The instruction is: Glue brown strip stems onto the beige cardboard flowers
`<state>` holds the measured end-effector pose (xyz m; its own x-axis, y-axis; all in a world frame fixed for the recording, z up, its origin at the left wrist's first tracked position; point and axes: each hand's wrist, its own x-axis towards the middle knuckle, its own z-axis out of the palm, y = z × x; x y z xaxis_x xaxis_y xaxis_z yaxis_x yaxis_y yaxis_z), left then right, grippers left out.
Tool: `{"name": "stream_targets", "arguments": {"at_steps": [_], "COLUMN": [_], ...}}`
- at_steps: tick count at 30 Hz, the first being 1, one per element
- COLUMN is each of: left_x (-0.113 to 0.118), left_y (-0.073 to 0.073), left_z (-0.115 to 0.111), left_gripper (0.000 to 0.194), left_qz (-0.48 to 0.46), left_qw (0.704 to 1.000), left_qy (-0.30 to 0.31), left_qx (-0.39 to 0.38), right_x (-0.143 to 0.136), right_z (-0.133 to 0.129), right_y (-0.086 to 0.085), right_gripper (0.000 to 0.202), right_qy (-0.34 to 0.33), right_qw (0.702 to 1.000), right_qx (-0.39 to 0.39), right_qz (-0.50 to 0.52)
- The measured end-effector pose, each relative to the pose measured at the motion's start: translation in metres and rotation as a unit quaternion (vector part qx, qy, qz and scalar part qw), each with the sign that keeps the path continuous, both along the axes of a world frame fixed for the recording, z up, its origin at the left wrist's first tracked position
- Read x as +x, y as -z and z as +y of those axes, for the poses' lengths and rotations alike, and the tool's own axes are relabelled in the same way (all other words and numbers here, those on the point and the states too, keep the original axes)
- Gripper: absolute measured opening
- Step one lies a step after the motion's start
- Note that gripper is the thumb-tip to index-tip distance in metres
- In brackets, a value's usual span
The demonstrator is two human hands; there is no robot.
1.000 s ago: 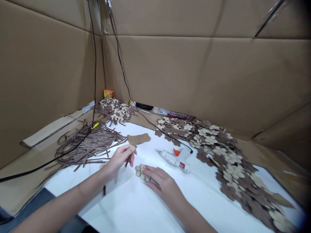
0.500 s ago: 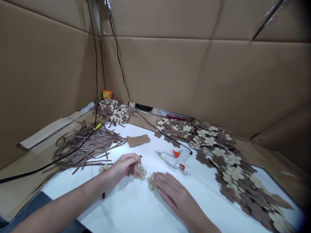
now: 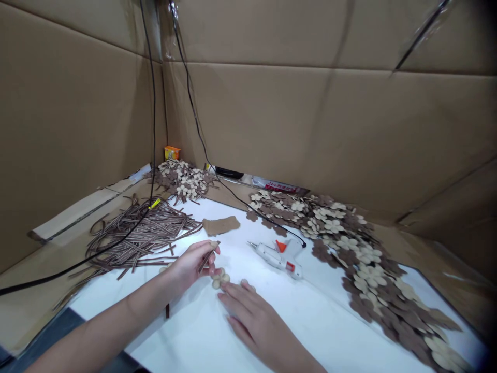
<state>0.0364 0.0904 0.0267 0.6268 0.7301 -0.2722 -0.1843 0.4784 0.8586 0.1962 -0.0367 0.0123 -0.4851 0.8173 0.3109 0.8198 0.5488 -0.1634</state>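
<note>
My left hand (image 3: 194,265) pinches a thin brown strip (image 3: 207,257) between thumb and fingers, its end sticking up past the thumb. Just below those fingers a cream felt flower (image 3: 220,280) rests on the white board. My right hand (image 3: 254,317) reaches in from the right, fingers stretched out, the fingertips touching or nearly touching this flower's edge. Another cream flower lies mostly hidden beneath the right fingers. A further pale flower is largely covered by my left wrist. Beyond my right hand a white glue gun (image 3: 276,257) lies on its side.
A heap of brown strips (image 3: 143,233) spreads at left, and a pile of flowers with strips (image 3: 180,178) sits behind it. Loose brown and cream flowers (image 3: 365,264) line the right side. A tan scrap (image 3: 221,226) lies mid-board. A black cable (image 3: 198,124) hangs before the cardboard walls (image 3: 272,114).
My right hand has moved left, from the flower it was touching to the one beside my left hand. My left hand has shifted slightly left and up with the strip.
</note>
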Motion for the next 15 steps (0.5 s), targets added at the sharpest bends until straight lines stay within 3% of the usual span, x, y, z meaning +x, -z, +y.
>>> {"name": "stream_targets", "arguments": {"at_steps": [4, 8, 12, 15], "left_x": [0.001, 0.0, -0.005, -0.008], "left_y": [0.002, -0.002, -0.011, -0.016], "left_z": [0.0, 0.001, 0.003, 0.004], "left_gripper": [0.024, 0.022, 0.025, 0.028], "left_qz": [0.026, 0.048, 0.053, 0.045], "left_qw": [0.999, 0.994, 0.993, 0.997], "left_qy": [-0.012, -0.033, -0.027, -0.001], "left_qx": [0.04, 0.096, 0.1, 0.068], "right_x": [0.011, 0.077, 0.161, 0.194], "right_z": [0.005, 0.022, 0.037, 0.045], "right_y": [-0.005, -0.017, -0.025, -0.021], "right_gripper": [0.042, 0.042, 0.051, 0.059], "right_qy": [0.006, 0.079, 0.192, 0.145], "right_qw": [0.998, 0.979, 0.97, 0.971], "right_qx": [0.042, 0.177, 0.104, 0.0], "right_qz": [-0.057, -0.055, -0.111, -0.188]}}
